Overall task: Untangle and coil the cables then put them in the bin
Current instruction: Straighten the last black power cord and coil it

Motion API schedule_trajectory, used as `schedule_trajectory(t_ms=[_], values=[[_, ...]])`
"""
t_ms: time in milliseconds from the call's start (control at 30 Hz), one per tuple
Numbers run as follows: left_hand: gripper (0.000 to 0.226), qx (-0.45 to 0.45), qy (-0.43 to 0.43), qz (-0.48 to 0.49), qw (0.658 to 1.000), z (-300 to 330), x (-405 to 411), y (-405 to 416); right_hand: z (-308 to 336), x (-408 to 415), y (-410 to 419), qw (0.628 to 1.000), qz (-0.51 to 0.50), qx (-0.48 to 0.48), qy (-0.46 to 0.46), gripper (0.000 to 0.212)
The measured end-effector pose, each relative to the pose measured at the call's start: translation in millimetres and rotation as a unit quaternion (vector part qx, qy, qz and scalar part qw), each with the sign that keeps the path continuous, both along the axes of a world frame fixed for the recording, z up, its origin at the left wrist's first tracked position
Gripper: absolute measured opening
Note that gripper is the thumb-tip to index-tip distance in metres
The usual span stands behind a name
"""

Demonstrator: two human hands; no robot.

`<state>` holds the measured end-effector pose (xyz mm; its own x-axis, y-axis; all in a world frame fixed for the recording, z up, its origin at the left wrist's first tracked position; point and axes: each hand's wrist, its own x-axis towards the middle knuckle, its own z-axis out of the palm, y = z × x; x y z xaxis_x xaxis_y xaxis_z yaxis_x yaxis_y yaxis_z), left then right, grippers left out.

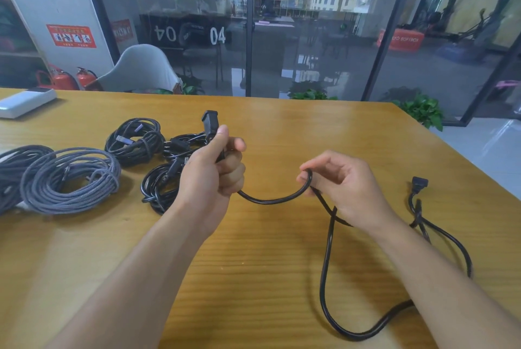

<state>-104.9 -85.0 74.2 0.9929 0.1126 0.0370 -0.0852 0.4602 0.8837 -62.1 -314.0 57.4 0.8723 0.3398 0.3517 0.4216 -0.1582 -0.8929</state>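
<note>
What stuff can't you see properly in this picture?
Head view:
- Bin: not in the picture at all.
- Black cable: the right hand and forearm cover parts of it, so its tangle near the far plug is unclear.
- Left hand: its fingers hide the cable inside the grip.
- Grey cable coils: the leftmost one is cut off by the left edge.
- White device: cut off by the left edge.

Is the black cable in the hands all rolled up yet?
Not yet. The black cable sprawls loose over the table, with just one bend between the left hand and right hand.
</note>
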Motion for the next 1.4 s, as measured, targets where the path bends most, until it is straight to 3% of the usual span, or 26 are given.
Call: schedule_trajectory(t_ms=[100, 200, 300, 467, 600, 700, 800, 933, 1067, 1267, 1400], values=[[0.045, -0.002, -0.002, -0.012, 1.000, 3.2, -1.6, -0.7, 0.5, 3.7, -7.5, 0.989, -0.020, -0.145, 0.004, 0.014], [0.046, 0.006, -0.005, -0.017, 1.000, 5.8, -3.5, -2.0, 3.5, 3.9, -12.3, 0.919, -0.011, -0.393, -0.027, 0.028], [0.046, 0.008, -0.008, -0.014, 1.000, 8.2, -4.0, 0.0, 10.7, -0.6, -9.3, 0.869, 0.013, -0.495, -0.001, 0.033], [0.044, -0.025, -0.003, -0.046, 0.999, 10.4, -4.1, 4.7, 19.7, -5.5, -6.3, 0.882, 0.113, -0.423, 0.173, 0.043], [0.042, -0.030, -0.004, -0.216, 0.976, 12.7, -8.7, -0.9, 16.3, 10.2, -13.7, 0.900, 0.093, -0.369, 0.211, 0.043], [0.042, 0.061, 0.009, -0.347, 0.936, 5.6, -13.0, -15.4, 9.6, 17.8, -13.2, 0.916, 0.045, -0.355, 0.183, 0.046], [0.041, 0.174, 0.034, -0.398, 0.900, -7.6, -16.0, -32.0, -1.0, 23.6, -5.8, 0.941, -0.005, -0.312, 0.136, 0.041], [0.040, 0.251, 0.053, -0.342, 0.904, -18.9, -12.5, -42.2, -0.2, 19.0, 8.1, 0.972, -0.060, -0.211, 0.086, 0.047], [0.046, 0.264, 0.045, -0.235, 0.935, -28.6, -8.2, -47.1, 12.8, 7.5, 6.8, 0.983, -0.034, -0.035, 0.179, 0.031], [0.059, 0.256, 0.024, -0.187, 0.948, -40.6, -6.9, -56.8, 16.6, -1.5, 4.6, 0.977, -0.017, 0.044, 0.206, 0.022], [0.065, 0.216, 0.024, -0.121, 0.969, -41.3, -5.1, -54.8, 12.9, -11.8, 11.8, 0.992, -0.035, 0.062, 0.107, 0.009]])
